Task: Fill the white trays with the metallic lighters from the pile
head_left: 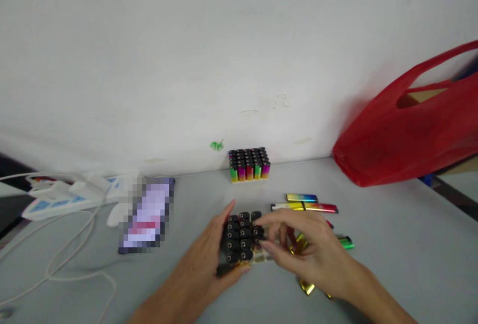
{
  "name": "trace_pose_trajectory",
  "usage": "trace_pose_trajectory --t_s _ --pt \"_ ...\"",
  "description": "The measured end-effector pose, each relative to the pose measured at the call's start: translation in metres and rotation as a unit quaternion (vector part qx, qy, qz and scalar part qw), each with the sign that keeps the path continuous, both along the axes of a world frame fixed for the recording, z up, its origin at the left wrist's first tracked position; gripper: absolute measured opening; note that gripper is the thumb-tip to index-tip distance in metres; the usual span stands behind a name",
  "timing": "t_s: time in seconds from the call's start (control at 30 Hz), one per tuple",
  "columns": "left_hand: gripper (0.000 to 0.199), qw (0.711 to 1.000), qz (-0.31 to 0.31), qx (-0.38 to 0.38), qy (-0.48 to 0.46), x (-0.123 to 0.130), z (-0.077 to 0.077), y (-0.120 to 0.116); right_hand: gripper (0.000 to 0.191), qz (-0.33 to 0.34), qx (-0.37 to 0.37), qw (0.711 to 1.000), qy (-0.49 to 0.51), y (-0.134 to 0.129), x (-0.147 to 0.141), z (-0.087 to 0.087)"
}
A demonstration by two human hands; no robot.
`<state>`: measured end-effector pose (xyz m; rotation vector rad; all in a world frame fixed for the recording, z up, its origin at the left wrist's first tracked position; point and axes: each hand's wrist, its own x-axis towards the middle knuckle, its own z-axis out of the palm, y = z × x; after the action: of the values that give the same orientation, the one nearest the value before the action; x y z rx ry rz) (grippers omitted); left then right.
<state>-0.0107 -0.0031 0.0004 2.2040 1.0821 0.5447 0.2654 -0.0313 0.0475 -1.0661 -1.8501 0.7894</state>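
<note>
Left grip [206, 250] around black-topped lighters [245, 233], right grip [311, 244] at their edge.

No words or numbers can be read here. The phone [146, 214] screen is all blurry squares, and its pink bar [145, 228] shows no clear letters. The white power strip [61, 203] has blue patches [78, 199] that are too fuzzy to read. Any writing on the shiny lighters [301, 198] is too small to make out.
</note>
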Motion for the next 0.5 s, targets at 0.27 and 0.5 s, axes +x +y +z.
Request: trace_pose_trajectory --t_s 0.27,0.5 --pt "0.113 1.000 0.005 0.010 0.008 0.002 0.007 0.002 0.004 -0.292 -0.002 0.910 -0.293 0.024 0.061 0.000" --pt "0.113 1.000 0.005 0.007 0.010 0.001 0.007 0.001 0.028 -0.232 -0.168 0.910 -0.300 0.022 0.139 -0.013"
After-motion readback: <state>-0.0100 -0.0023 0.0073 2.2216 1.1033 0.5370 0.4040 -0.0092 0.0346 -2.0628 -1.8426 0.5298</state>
